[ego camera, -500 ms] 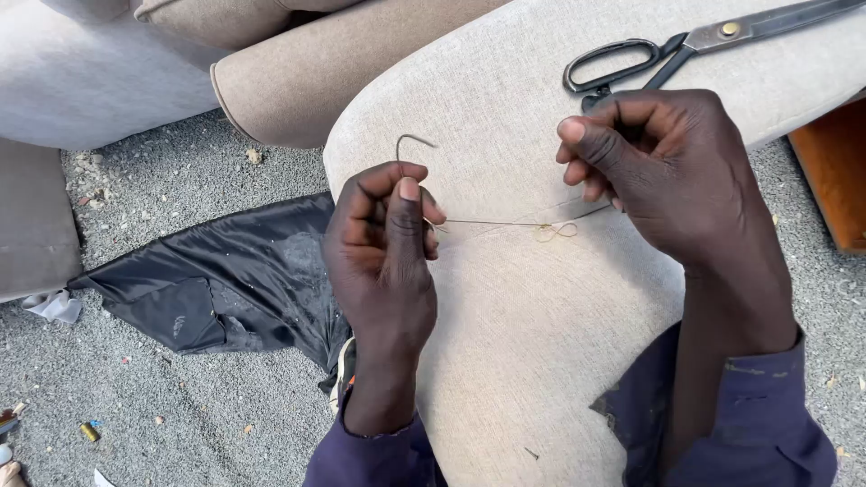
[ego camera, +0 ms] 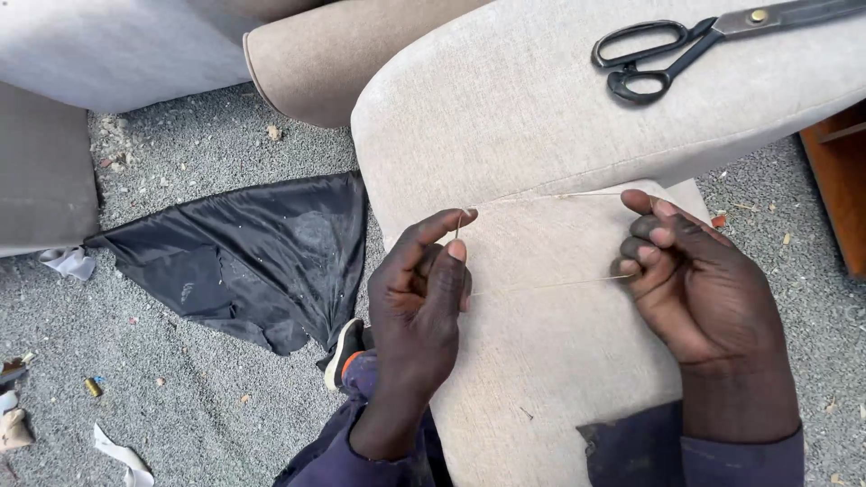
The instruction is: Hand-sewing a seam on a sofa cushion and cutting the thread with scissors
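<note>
The left hand point(ego camera: 419, 298) pinches a thin curved metal needle point(ego camera: 458, 225) between thumb and forefinger, fingers closed tight around it, over the near part of the beige upholstered cushion point(ego camera: 541, 361). The right hand point(ego camera: 695, 284) is curled shut on a pale thread point(ego camera: 550, 285) that runs taut between the two hands; a second strand stretches above it, from the needle along the cushion's seam. Both hands hover just above the fabric, well apart from each other. Black-handled scissors point(ego camera: 658, 54) lie near the cushion's far right corner. On the grey gravel ground point(ego camera: 180, 397) to the left lies a crumpled black cloth point(ego camera: 244, 261), beside the cushion's left edge.
</note>
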